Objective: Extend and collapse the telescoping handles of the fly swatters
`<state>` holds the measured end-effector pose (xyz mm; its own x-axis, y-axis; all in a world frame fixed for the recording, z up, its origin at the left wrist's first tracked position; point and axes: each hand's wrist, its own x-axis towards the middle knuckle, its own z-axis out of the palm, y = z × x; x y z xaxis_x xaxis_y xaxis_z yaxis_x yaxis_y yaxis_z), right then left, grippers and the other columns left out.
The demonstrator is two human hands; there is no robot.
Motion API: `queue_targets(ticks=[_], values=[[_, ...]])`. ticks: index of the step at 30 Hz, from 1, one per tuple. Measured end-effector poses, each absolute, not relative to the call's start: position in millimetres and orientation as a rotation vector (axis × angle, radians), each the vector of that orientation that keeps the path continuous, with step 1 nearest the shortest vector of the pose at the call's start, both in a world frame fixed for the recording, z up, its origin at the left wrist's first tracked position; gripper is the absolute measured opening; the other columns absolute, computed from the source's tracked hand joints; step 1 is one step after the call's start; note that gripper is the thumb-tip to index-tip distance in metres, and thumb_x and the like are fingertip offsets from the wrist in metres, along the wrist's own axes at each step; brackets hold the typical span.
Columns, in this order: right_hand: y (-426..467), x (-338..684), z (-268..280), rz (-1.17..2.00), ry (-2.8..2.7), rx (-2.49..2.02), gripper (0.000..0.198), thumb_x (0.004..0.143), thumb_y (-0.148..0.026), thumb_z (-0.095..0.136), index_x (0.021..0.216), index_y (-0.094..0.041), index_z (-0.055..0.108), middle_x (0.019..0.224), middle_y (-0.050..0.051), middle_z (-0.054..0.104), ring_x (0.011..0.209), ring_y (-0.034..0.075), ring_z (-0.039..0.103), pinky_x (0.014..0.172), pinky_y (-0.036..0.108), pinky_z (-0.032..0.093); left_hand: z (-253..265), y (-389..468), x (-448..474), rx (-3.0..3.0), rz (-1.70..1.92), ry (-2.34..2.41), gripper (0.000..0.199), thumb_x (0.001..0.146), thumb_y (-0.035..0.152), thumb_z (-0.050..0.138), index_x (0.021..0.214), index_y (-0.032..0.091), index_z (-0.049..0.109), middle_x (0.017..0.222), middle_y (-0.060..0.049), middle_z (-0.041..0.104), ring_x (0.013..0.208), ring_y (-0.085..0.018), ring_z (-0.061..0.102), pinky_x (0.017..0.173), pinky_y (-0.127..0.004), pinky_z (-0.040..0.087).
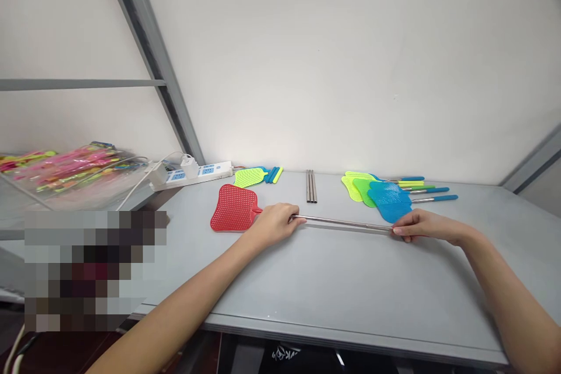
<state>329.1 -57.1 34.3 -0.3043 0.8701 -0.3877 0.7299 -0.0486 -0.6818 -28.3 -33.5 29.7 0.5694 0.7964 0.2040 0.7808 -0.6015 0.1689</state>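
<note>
My left hand (278, 223) is closed round the left end of a thin metal telescopic rod (344, 222), just above the table. A red perforated fly swatter head (232, 208) lies to its left, its short neck running up to my left hand; my fingers hide whether neck and rod are joined. My right hand (416, 226) pinches the rod's right end between thumb and fingers. Behind it lie finished-looking fly swatters, with a blue head (390, 201) and a green head (363, 191) overlapping. Three or so short metal tubes (311, 187) rest farther back between my hands.
At the back left are a yellow-green swatter head (249, 177) and several blue and yellow handle grips (274, 175). A white power strip (197, 174) with plugs and cables stands beside them. Bagged colourful swatter parts (79, 166) fill the left side. A wall borders the grey table (350, 286).
</note>
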Motion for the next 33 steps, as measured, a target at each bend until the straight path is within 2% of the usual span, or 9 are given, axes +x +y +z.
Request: queue_targets(ticks=[8,16,26,33], values=[[-56,300,31,1.279,-2.08,-1.606,0.034,0.067,-0.05,0.056,0.067,-0.016,0.064,0.063,0.002,0.052,0.06,0.013,0.044,0.054,0.022,0.038,26,-43,-18,2.81,0.369,1.313,0.031,0.085,0.039,0.032,0.069,0.019,0.049,0.07,-0.002,0.056,0.061,-0.014,0.05,0.049,-0.024,0.025],[-62,264,33,1.37,-2.134,-1.395,0.036,0.069,-0.048,0.053,0.056,-0.014,0.056,0.052,-0.002,0.039,0.052,0.01,0.038,0.048,0.021,0.034,28,-49,-15,2.828,0.334,1.297,0.03,0.085,0.038,0.031,0.072,0.019,0.051,0.074,-0.002,0.057,0.064,-0.014,0.052,0.049,-0.024,0.026],[-64,249,29,1.328,-2.116,-1.383,0.033,0.071,-0.045,0.052,0.062,-0.014,0.058,0.053,-0.002,0.043,0.052,0.01,0.039,0.048,0.021,0.032,28,-58,-8,2.896,0.265,1.278,0.03,0.087,0.036,0.028,0.075,0.019,0.05,0.078,-0.001,0.059,0.067,-0.015,0.054,0.049,-0.024,0.027],[-66,243,25,1.216,-2.198,-1.378,0.035,0.076,-0.044,0.045,0.067,-0.014,0.06,0.049,-0.004,0.039,0.047,0.009,0.033,0.046,0.022,0.023,28,-65,-4,2.925,0.184,1.268,0.03,0.087,0.035,0.028,0.08,0.019,0.051,0.081,-0.002,0.06,0.067,-0.014,0.056,0.05,-0.024,0.031]])
